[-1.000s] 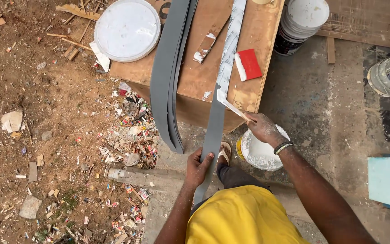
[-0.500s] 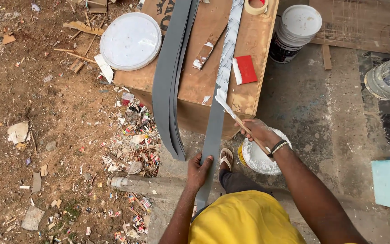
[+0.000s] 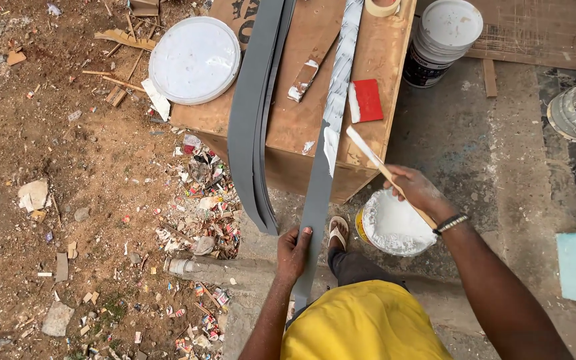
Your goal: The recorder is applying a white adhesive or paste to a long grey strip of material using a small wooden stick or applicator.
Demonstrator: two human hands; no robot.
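Observation:
My left hand (image 3: 293, 251) grips the near end of a long grey strip (image 3: 319, 180) that runs up over a wooden box (image 3: 301, 120); the strip's far part is coated in white paste. My right hand (image 3: 416, 190) holds a wooden stick (image 3: 378, 163) smeared white, its tip just right of the strip at the box's front edge. An open bucket of white paste (image 3: 395, 225) sits on the ground right under my right wrist. My sandalled foot (image 3: 338, 231) rests beside it.
More grey strips (image 3: 256, 113) overhang the box on the left. On the box lie a white round lid (image 3: 195, 60), a scraper (image 3: 305, 73), a red card (image 3: 367, 100) and a tape roll (image 3: 383, 7). White buckets (image 3: 443, 40) stand right; littered dirt lies left.
My right hand with the stick has drawn back from the strip toward the bucket, and the view has shifted downward slightly. My left hand keeps its hold on the strip.

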